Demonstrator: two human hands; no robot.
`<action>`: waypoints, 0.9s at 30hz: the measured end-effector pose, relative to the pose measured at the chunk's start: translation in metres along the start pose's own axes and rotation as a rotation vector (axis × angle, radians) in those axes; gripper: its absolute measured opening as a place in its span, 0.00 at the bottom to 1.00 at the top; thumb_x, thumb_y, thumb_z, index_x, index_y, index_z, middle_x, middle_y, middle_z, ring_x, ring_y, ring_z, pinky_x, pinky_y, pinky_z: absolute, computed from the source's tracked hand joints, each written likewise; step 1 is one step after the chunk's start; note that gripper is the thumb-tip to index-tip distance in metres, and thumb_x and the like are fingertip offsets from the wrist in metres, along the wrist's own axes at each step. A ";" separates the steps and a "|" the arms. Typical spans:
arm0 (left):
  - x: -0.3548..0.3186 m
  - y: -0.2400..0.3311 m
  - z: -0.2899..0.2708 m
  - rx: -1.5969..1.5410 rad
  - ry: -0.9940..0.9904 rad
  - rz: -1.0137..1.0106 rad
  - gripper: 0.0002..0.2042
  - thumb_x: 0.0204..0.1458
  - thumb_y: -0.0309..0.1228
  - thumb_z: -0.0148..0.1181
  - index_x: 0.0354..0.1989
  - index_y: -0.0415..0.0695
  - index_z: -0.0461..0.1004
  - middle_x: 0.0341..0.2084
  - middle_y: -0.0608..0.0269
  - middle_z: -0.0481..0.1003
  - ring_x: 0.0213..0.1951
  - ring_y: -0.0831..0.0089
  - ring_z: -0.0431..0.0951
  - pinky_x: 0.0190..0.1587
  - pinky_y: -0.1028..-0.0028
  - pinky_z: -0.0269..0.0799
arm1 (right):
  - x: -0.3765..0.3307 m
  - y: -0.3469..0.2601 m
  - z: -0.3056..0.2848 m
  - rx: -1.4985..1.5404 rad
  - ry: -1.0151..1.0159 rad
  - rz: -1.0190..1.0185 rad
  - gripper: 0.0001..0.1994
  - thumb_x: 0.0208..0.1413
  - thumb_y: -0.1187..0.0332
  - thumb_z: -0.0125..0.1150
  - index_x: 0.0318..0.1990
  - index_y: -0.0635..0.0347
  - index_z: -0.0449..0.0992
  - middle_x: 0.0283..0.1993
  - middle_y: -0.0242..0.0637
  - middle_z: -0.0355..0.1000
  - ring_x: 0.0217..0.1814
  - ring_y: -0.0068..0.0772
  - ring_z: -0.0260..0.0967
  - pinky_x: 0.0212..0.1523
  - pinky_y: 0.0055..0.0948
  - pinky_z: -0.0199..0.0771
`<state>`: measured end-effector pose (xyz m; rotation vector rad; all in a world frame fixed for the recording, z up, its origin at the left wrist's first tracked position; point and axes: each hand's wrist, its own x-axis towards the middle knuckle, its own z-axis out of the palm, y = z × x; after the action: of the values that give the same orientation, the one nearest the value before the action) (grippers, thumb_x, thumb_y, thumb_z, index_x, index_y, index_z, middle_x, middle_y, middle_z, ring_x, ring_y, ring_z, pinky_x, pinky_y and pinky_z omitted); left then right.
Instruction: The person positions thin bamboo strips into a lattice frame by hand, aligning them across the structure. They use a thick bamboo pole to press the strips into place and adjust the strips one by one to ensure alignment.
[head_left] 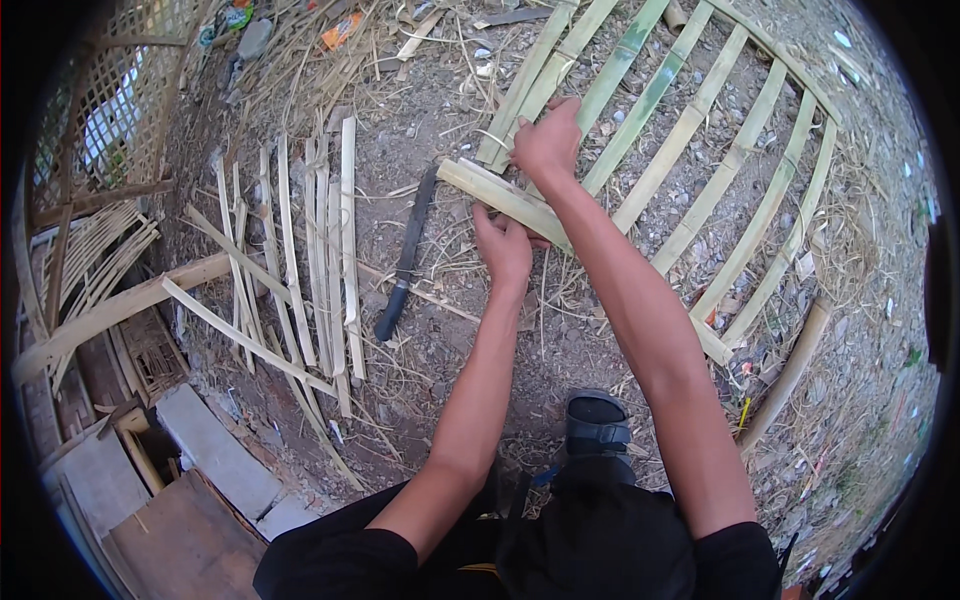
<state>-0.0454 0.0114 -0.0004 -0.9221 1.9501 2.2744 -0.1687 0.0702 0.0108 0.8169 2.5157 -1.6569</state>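
Sandal (598, 424), hands (504, 245) on bamboo slats (500, 195)

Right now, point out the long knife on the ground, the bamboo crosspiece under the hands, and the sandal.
Long knife (412, 240), head view, middle of the dark blade.
Bamboo crosspiece (490, 190), head view, bare stretch left of both hands.
Sandal (597, 425), head view, top strap over the foot.
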 end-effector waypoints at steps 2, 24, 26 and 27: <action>0.000 -0.001 0.000 0.006 0.020 -0.008 0.17 0.63 0.19 0.44 0.59 0.38 0.53 0.30 0.48 0.77 0.21 0.63 0.81 0.17 0.72 0.77 | 0.003 -0.004 0.001 0.036 -0.014 0.099 0.20 0.57 0.69 0.63 0.52 0.70 0.64 0.34 0.56 0.77 0.33 0.50 0.80 0.37 0.45 0.78; 0.008 0.007 -0.001 0.018 -0.006 -0.065 0.28 0.58 0.15 0.43 0.68 0.37 0.46 0.32 0.46 0.77 0.21 0.61 0.82 0.18 0.68 0.79 | 0.030 0.026 0.021 0.094 -0.170 0.044 0.16 0.52 0.66 0.74 0.42 0.68 0.77 0.24 0.35 0.73 0.20 0.23 0.68 0.18 0.26 0.65; 0.011 0.008 -0.005 0.047 -0.026 -0.074 0.29 0.57 0.14 0.43 0.69 0.38 0.46 0.33 0.45 0.77 0.22 0.60 0.82 0.18 0.67 0.80 | 0.030 0.016 0.019 0.268 -0.317 0.290 0.15 0.52 0.65 0.74 0.40 0.66 0.79 0.23 0.33 0.71 0.18 0.22 0.64 0.17 0.27 0.62; 0.012 0.009 -0.007 0.049 -0.023 -0.075 0.29 0.57 0.14 0.43 0.69 0.38 0.46 0.33 0.45 0.77 0.22 0.60 0.82 0.18 0.67 0.80 | 0.027 0.010 0.016 0.268 -0.320 0.291 0.15 0.52 0.65 0.74 0.40 0.66 0.79 0.23 0.33 0.71 0.18 0.22 0.64 0.17 0.27 0.62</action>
<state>-0.0557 -0.0012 0.0020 -0.9426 1.9183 2.1777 -0.1925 0.0702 -0.0126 0.8107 1.8947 -1.8677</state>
